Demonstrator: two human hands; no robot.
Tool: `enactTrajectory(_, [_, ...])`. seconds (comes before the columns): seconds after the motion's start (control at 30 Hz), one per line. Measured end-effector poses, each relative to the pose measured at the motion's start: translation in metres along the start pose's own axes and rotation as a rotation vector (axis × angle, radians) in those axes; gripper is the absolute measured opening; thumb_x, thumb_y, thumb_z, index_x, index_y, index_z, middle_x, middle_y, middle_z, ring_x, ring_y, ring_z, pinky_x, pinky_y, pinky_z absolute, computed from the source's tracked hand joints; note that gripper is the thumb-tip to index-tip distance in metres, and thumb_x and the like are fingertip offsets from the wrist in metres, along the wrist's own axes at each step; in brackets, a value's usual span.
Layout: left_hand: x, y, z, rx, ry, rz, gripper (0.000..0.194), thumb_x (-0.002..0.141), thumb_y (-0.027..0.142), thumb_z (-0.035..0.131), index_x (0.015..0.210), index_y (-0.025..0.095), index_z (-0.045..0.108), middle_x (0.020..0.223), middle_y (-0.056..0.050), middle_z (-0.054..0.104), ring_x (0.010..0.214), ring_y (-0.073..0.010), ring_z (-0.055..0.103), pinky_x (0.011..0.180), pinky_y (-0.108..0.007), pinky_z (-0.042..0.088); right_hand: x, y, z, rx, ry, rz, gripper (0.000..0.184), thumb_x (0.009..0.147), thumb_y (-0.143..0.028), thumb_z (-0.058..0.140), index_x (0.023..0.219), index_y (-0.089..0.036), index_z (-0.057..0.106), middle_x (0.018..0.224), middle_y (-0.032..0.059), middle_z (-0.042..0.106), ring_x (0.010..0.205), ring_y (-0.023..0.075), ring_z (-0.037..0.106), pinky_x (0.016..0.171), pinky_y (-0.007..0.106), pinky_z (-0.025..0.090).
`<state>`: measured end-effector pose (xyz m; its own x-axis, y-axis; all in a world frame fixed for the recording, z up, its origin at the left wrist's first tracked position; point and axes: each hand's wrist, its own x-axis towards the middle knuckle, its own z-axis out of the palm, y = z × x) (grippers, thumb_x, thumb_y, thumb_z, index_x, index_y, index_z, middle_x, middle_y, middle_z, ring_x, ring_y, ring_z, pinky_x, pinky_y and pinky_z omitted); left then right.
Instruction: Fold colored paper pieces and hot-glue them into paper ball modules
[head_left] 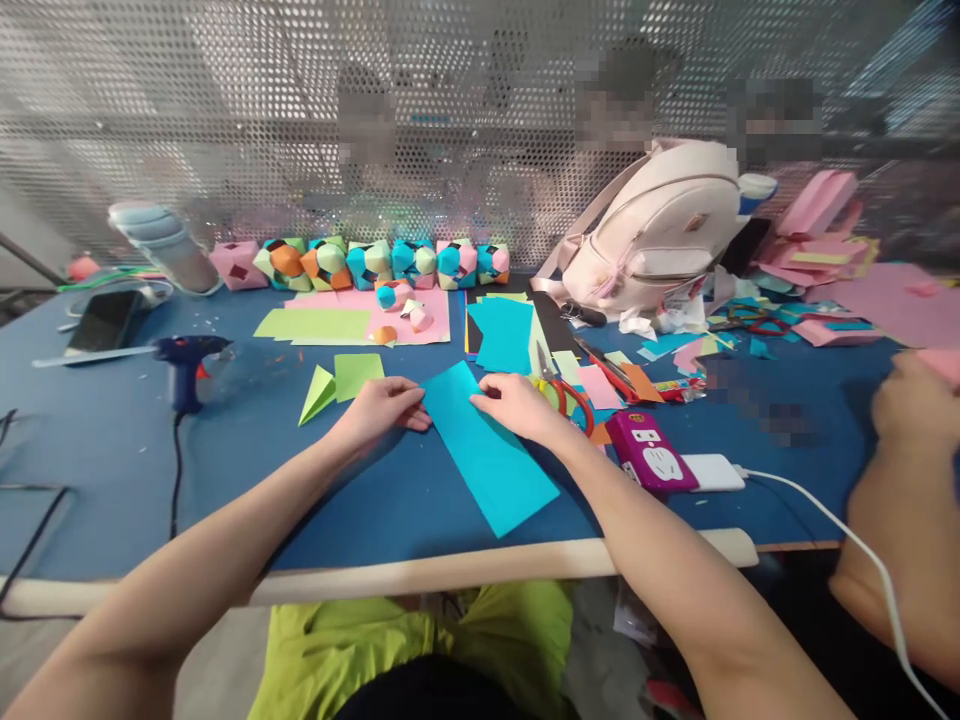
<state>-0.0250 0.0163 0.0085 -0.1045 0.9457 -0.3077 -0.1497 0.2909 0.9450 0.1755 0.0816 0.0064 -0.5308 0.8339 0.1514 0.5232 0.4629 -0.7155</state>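
A long blue sheet of paper (pixel 491 450) lies slanted across the blue table between my hands. My left hand (pixel 390 408) pinches its upper left corner with thumb and fingers. At the upper right edge, my right hand (pixel 514 402) grips the same sheet between thumb and bent fingers. Just left of my left hand are a folded light green paper piece (pixel 318 394) and a flat light green square (pixel 358 376). Beyond my right hand lie more blue sheets (pixel 504 335) and scissors with orange and yellow handles (pixel 574 402).
A glue gun (pixel 187 368) and a phone (pixel 105 322) lie at left. Folded paper balls (pixel 367 265) line the back, beside a pink backpack (pixel 656 230). A purple power adapter (pixel 649 452) with a white cable stands at right. Another person's arm (pixel 911 480) rests at far right.
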Motion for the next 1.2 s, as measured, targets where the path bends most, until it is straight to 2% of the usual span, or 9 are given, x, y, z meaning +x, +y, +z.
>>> enactTrajectory(0.13, [-0.001,0.001,-0.005,0.290,-0.030,0.091,0.012,0.075,0.022,0.065,0.071,0.012,0.061,0.054,-0.004,0.066,0.047,-0.0130,0.062,0.051,-0.023,0.051,0.003,0.000,0.013,-0.006,0.097,-0.034,0.029,0.080,-0.033,0.057,0.059,-0.020,0.041,0.057,-0.0059,0.037,0.057,0.0110,0.034,0.056,0.024,0.028])
enactTrajectory(0.37, [0.004,0.001,-0.015,0.691,0.048,0.243,0.016,0.077,0.028,0.056,0.077,0.014,0.065,0.053,0.000,0.062,0.046,-0.0122,0.054,0.049,-0.024,0.043,-0.003,-0.003,0.032,-0.011,0.154,-0.206,0.004,0.081,-0.019,0.057,0.080,-0.018,0.061,0.082,0.0041,0.061,0.080,0.0177,0.056,0.075,0.029,0.043])
enactTrajectory(0.57, [0.010,0.004,-0.023,1.009,0.033,0.449,0.020,0.073,0.023,0.054,0.074,0.016,0.073,0.079,-0.005,0.069,0.075,-0.0177,0.062,0.070,-0.028,0.047,-0.015,-0.004,0.041,-0.133,0.179,-0.539,0.022,0.086,-0.009,0.048,0.096,-0.017,0.066,0.098,0.0102,0.065,0.094,0.0209,0.059,0.083,0.034,0.050])
enactTrajectory(0.7, [0.012,0.005,-0.027,0.892,-0.009,0.399,0.022,0.072,0.021,0.054,0.081,0.015,0.074,0.074,-0.003,0.068,0.067,-0.0147,0.060,0.064,-0.025,0.046,-0.017,0.001,0.049,-0.109,0.124,-0.593,0.034,0.083,-0.003,0.042,0.104,-0.016,0.065,0.115,0.0121,0.064,0.107,0.0210,0.060,0.091,0.037,0.051])
enactTrajectory(0.87, [0.009,0.011,-0.024,0.510,0.006,0.148,0.014,0.070,0.021,0.061,0.077,0.011,0.069,0.053,0.000,0.059,0.046,-0.0092,0.051,0.045,-0.021,0.040,-0.015,-0.001,0.048,0.094,0.123,-0.473,0.029,0.086,-0.010,0.044,0.103,-0.016,0.067,0.114,0.0110,0.066,0.106,0.0194,0.062,0.094,0.035,0.049])
enactTrajectory(0.93, [0.006,0.014,-0.021,0.359,-0.033,0.061,0.011,0.070,0.021,0.064,0.070,0.011,0.065,0.054,-0.001,0.061,0.046,-0.0091,0.053,0.044,-0.020,0.042,-0.012,-0.005,0.041,0.181,0.132,-0.321,0.025,0.087,-0.017,0.048,0.100,-0.017,0.068,0.101,0.0080,0.070,0.092,0.0185,0.065,0.083,0.032,0.052])
enactTrajectory(1.0, [0.003,0.016,-0.017,0.262,-0.097,-0.028,0.012,0.070,0.022,0.066,0.066,0.011,0.061,0.057,-0.004,0.064,0.047,-0.0097,0.056,0.043,-0.020,0.043,-0.008,-0.006,0.033,0.228,0.094,-0.142,0.023,0.085,-0.024,0.053,0.101,-0.018,0.068,0.082,0.0033,0.068,0.070,0.0154,0.062,0.062,0.027,0.051])
enactTrajectory(1.07, [0.002,0.015,-0.014,0.238,-0.150,-0.092,0.014,0.070,0.022,0.066,0.064,0.012,0.059,0.061,-0.005,0.066,0.046,-0.0099,0.057,0.042,-0.020,0.044,-0.004,-0.005,0.025,0.267,0.041,-0.007,0.029,0.081,-0.027,0.058,0.107,-0.017,0.065,0.066,-0.0016,0.059,0.054,0.0112,0.050,0.049,0.023,0.041])
enactTrajectory(1.2, [0.002,0.008,-0.012,0.329,-0.163,-0.098,0.014,0.072,0.023,0.063,0.065,0.013,0.058,0.063,-0.004,0.066,0.042,-0.0088,0.055,0.038,-0.020,0.041,0.002,0.001,0.016,0.351,-0.004,0.101,0.038,0.076,-0.028,0.062,0.110,-0.014,0.060,0.060,-0.0061,0.048,0.049,0.0076,0.038,0.045,0.021,0.032])
